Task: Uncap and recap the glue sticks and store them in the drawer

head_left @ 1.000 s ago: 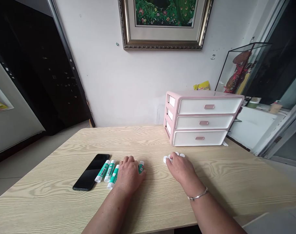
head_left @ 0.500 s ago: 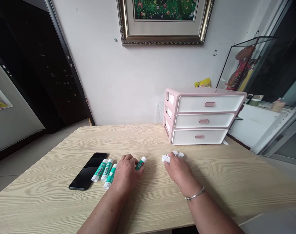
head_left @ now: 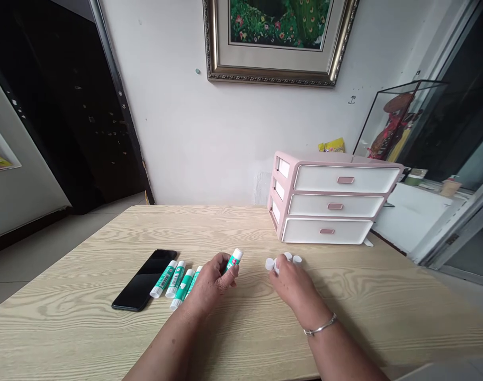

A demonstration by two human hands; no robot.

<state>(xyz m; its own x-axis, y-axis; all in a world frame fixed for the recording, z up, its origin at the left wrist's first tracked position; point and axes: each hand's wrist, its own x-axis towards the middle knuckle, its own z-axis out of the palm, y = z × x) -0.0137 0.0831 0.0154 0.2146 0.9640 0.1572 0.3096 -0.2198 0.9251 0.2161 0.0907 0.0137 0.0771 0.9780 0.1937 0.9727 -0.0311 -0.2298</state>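
Note:
My left hand point(head_left: 214, 283) is raised slightly above the light wood-grain table point(head_left: 78, 296) and shut on a green-and-white glue stick point(head_left: 234, 261), whose white end points up and away from me. Just left of that hand, several more glue sticks point(head_left: 176, 279) lie side by side, the nearest partly hidden by my hand. My right hand point(head_left: 293, 283) rests with its fingertips among several small white caps point(head_left: 270, 264). One white piece seems to sit between the fingers, but I cannot tell if it is held.
A black smartphone point(head_left: 144, 280) lies face up left of the glue sticks. A pink-and-white three-drawer organizer point(head_left: 332, 203) stands at the table's back right, just beyond the caps. The table's back edge meets a white wall.
My left hand has lifted the glue stick off the table and tilted it upright. A glue stick that my hand covered before now shows. My right hand has barely moved.

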